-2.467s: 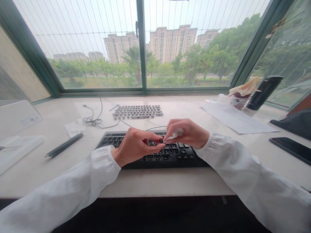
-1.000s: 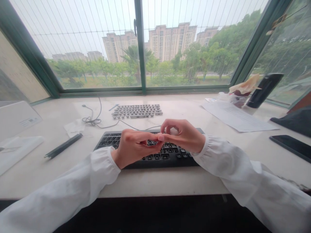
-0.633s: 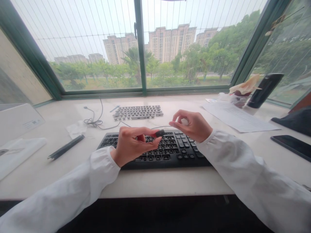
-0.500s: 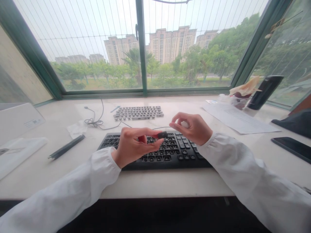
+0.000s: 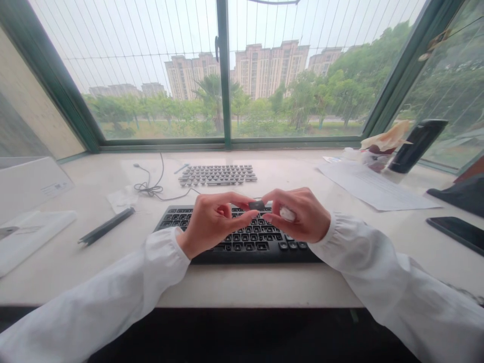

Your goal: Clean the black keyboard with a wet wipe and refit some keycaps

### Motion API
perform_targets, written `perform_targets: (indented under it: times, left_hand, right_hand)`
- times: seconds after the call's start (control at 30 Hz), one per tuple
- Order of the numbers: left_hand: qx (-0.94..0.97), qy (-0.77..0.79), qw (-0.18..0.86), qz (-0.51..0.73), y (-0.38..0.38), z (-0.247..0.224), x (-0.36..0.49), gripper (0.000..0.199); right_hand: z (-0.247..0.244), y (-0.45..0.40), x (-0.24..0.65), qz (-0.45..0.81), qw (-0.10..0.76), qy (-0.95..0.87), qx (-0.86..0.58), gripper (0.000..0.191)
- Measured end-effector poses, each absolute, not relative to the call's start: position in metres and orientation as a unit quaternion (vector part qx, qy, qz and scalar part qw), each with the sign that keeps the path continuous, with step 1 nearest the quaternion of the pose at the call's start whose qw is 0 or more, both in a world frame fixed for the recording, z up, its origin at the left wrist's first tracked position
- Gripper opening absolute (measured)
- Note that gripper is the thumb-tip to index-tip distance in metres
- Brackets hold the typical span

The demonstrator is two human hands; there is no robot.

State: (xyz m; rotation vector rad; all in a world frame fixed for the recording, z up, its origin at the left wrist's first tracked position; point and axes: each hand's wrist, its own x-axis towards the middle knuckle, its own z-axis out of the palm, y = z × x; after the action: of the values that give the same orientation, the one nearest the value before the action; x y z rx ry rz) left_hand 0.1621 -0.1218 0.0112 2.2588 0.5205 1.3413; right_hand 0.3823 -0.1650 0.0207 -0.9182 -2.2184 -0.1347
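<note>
Above the black keyboard (image 5: 242, 257), in the head view, a small dark keycap (image 5: 256, 205) is being gripped between the thumb and index finger of the left hand (image 5: 214, 222). It is being pinched right at the fingertips, probably so that most of its surface is being left uncovered. Just beside it, the right hand (image 5: 302, 217) is being curled around a white wad (image 5: 287, 214), perhaps tissue, which is being tucked into the bent fingers; thumb and index tip are thus apparently being left free to be turned toward the keycap. Whether the keycap is also being touched by them cannot be told for certain.

Below both hands, the keyboard is being supported flat by the pale desk (image 5: 264, 290), squarely before the body, presumably for easy reach from either side. Open sockets (image 5: 250, 246) are being exposed across its main block. Behind it, loose keycaps (image 5: 217, 175) are being displayed in keyboard-like rows, likely so that their order is not being lost. At the left, a coiled cable (image 5: 149, 189) and a dark rod-like object (image 5: 107, 226) are being left apart from the hands; at the right, a sheet of paper (image 5: 378, 186) and a phone (image 5: 459, 233) are being rested, seemingly so that the middle is not being crowded.
</note>
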Motion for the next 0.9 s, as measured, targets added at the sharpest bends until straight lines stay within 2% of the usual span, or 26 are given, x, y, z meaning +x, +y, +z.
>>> perform_targets:
  times: [0.43, 0.9]
  left_hand:
    - [0.838, 0.209, 0.268, 0.427, -0.1203, 0.0088, 0.1635, 0.026]
    - [0.815, 0.231, 0.302, 0.437, -0.1215, 0.0103, 0.1632, 0.026]
  right_hand:
    - [0.0200, -0.1639, 0.3825, -0.090, 0.397, -0.840, -0.359, 0.020]
    - [0.0173, -0.1598, 0.3846, -0.132, 0.443, -0.827, -0.321, 0.013]
